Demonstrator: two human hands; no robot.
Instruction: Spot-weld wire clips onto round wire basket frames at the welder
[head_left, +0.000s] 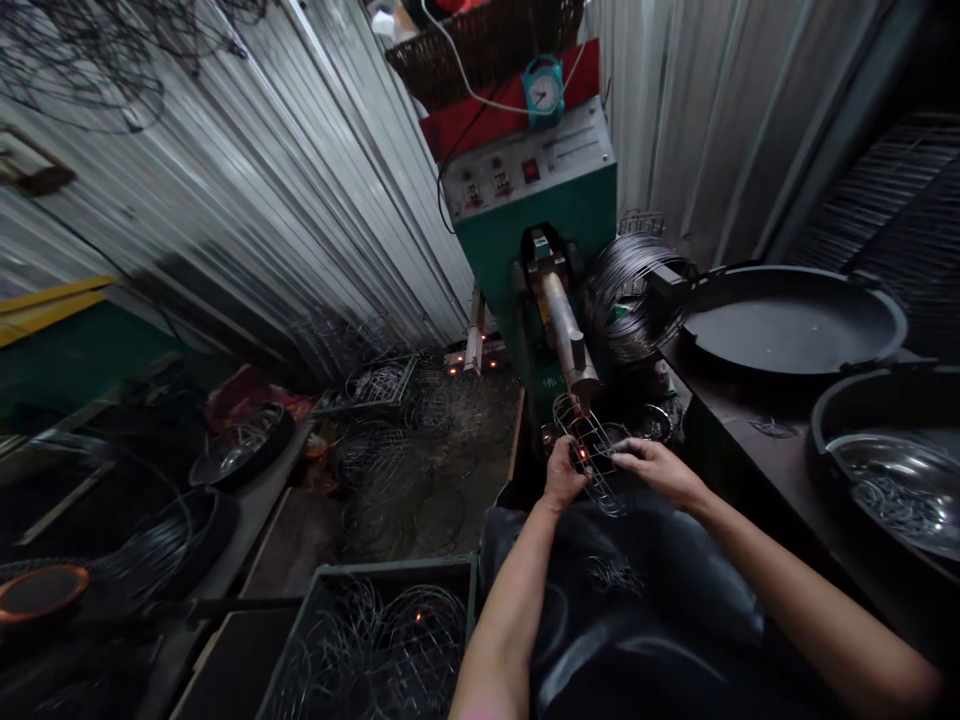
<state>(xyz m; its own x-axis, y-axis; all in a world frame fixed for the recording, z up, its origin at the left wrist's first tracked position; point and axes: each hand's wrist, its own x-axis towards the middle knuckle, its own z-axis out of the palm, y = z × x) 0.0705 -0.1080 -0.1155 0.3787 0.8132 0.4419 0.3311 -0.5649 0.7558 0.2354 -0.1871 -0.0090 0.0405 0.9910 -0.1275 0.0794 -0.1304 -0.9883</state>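
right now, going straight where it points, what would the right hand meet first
The right hand would likely meet the wire frame first, right at its fingertips, though depth is unclear.

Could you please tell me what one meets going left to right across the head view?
Yellow strip, green crate, left hand, wire frame between the hands, right hand, round black pan.
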